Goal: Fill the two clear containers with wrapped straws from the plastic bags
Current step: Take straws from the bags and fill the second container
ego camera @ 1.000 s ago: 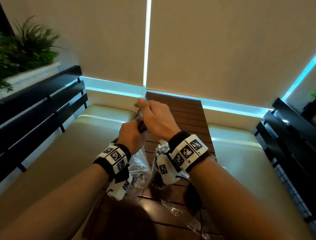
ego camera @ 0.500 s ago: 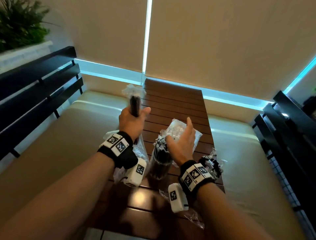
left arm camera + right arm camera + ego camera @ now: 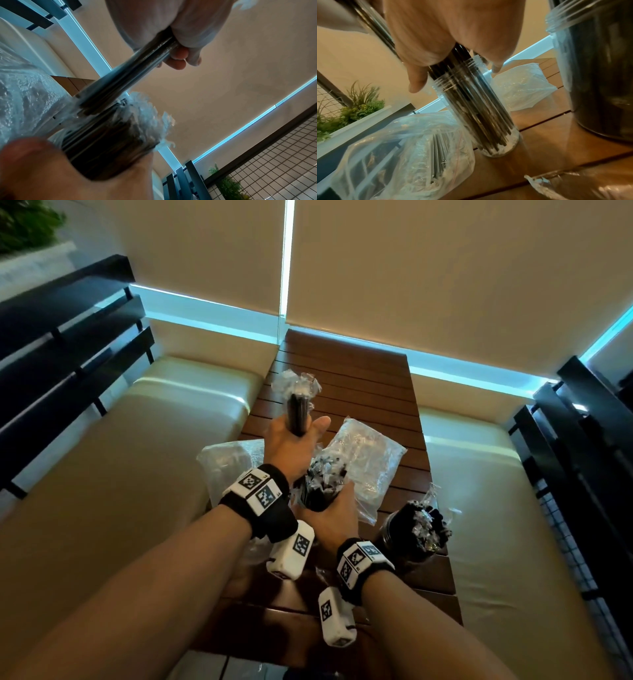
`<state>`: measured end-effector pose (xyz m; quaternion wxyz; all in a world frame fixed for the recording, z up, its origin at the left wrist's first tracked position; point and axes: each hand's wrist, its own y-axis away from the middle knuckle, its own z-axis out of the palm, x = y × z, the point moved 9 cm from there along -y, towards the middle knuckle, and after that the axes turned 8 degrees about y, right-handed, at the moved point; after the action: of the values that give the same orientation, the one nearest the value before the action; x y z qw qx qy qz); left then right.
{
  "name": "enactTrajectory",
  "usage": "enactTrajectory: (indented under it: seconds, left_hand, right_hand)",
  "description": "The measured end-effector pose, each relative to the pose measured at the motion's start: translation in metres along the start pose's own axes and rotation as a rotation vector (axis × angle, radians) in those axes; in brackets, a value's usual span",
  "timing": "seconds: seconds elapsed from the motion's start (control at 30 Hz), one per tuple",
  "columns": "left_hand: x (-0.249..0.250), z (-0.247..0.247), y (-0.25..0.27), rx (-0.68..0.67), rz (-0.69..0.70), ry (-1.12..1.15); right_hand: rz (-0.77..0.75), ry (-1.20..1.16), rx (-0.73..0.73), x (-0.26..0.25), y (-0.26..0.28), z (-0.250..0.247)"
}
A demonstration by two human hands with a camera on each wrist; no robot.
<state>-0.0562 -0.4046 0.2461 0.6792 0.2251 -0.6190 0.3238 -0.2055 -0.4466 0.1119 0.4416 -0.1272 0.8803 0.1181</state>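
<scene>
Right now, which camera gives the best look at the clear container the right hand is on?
The right wrist view: the clear container shows from threaded rim to base, standing on the table. In the head view the right hand covers most of it. The left wrist view shows only its blurred top.

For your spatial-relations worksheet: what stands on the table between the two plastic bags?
The clear container of wrapped straws, gripped by the right hand; right wrist view.

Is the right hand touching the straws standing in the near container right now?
Touching. The right wrist view shows the right hand with fingers closed around the straws just above the container's rim.
</scene>
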Motion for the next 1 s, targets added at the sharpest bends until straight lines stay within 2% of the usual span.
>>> enactTrajectory:
  seconds: [0.13,0.33,0.57,0.8,0.9,1.0]
  left_hand:
    - [-0.002,0.008,0.002,-0.029,0.006,0.016]
    - [0.009,0.006,-0.006,0.003,0.025,0.171]
    - [-0.053,-0.011,-0.005,0.069,-0.114,0.130]
    - [-0.084,0.006,0.011,0.040,-0.212,-0.017]
    - [-0.093,0.008,0.022,0.017,-0.198,-0.090]
    - [-0.087,0.009,0.020,-0.097,-0.137,-0.180]
  right_hand:
    - [0.021,0.036,0.062,-0.005,-0.002,-0.005]
    - [0.021,0.064,0.113,0.000,-0.010,-0.013]
    - [0.001,0.076,0.091,0.007,-0.009,-0.013]
    - [-0.047,0.096,-0.056,0.003,-0.011,-0.011]
    - [-0.007,0.108,-0.044,0.008,-0.011,-0.009]
    - [-0.024,0.102,-0.035,0.009,-0.011,-0.006]
